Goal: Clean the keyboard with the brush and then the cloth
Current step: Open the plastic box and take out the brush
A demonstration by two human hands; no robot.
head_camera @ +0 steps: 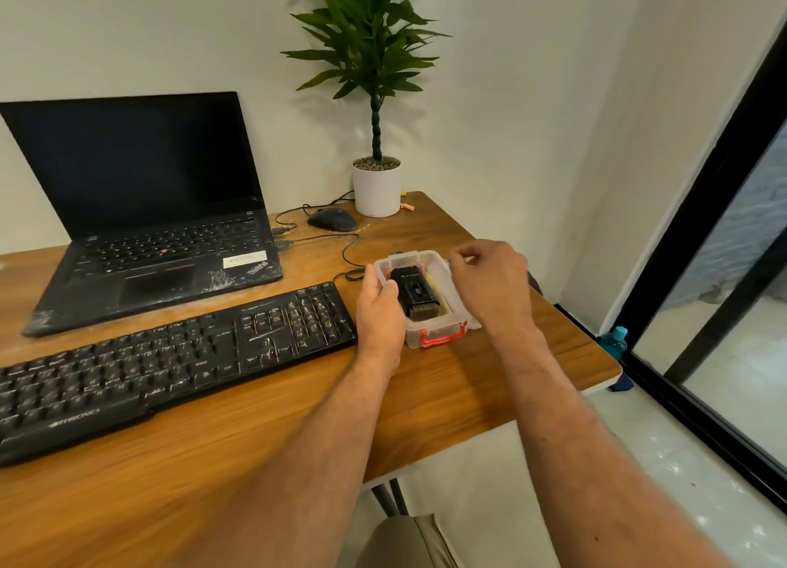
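Left hand (pixel 380 312) grips box (pixel 434 331) side near tabletop (pixel 489 380) right edge. Right hand (pixel 489 286) curled, hiding far rim; hold unclear. Brush (pixel 415 297) inside, half-hidden. Keyboard (pixel 170 367) cut off left.

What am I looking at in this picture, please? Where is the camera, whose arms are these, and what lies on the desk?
There is no machine here. A person wears one camera on the head, so you see their own two arms from above. The left hand steadies a small clear plastic box with red clips. The right hand is at its far right edge; what it pinches is unclear. Inside the box lies a black brush. On the wooden desk there are also a dusty black keyboard, an open laptop, a mouse and a potted plant.
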